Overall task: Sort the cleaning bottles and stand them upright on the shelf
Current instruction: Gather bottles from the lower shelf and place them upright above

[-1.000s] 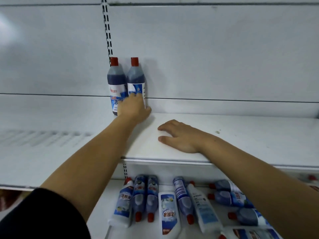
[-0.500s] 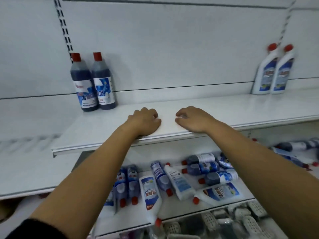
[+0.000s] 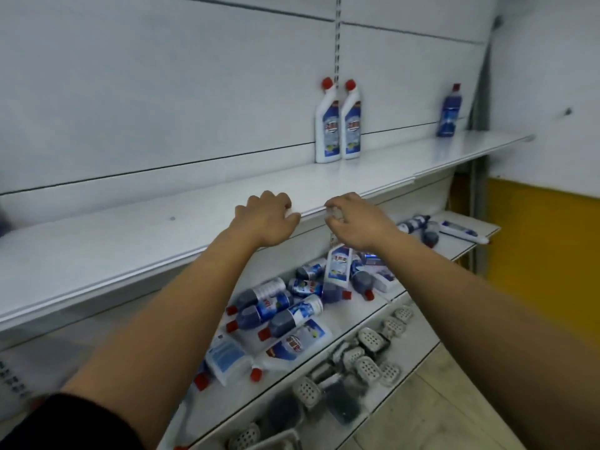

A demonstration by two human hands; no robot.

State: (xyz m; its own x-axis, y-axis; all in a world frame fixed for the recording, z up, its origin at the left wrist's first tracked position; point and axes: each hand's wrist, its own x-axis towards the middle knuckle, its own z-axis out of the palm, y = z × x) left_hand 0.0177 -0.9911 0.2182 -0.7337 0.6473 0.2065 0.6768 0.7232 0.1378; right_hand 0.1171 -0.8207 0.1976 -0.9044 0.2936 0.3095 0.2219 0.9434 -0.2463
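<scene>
Head camera, the only view here. Both hands are up at the front lip of the upper shelf (image 3: 130, 254). The left hand (image 3: 266, 219) sits on the edge with its fingers curled in like a loose fist, nothing in them. The right hand (image 3: 357, 220) is just beside it, a small gap between the two, fingers bent with the tips at the shelf lip. It's a bit blurry, but as far as I can see it's empty too. A black sleeve (image 3: 81, 420) shows at the bottom left.

For the bottles: two white bottles (image 3: 339, 125) with red caps stand upright side by side, touching, at the back of that upper shelf against the wall panel, to the right of the hands. Well apart from them, further right on the same shelf, one blue bottle (image 3: 449, 112) also stands upright.

Everything else is a heap. The lower shelf (image 3: 357, 310) right under the hands carries a pile of lying bottles (image 3: 285, 306), dark blue ones and white ones mixed, red caps pointing every which way. A few more bottles (image 3: 418, 222) lie on the shelf section off to the right.

Below that, another shelf holds a jumble of holed plastic trays (image 3: 367, 352). A yellow wall (image 3: 535, 254) and a wood floor (image 3: 438, 401) are on the right.
</scene>
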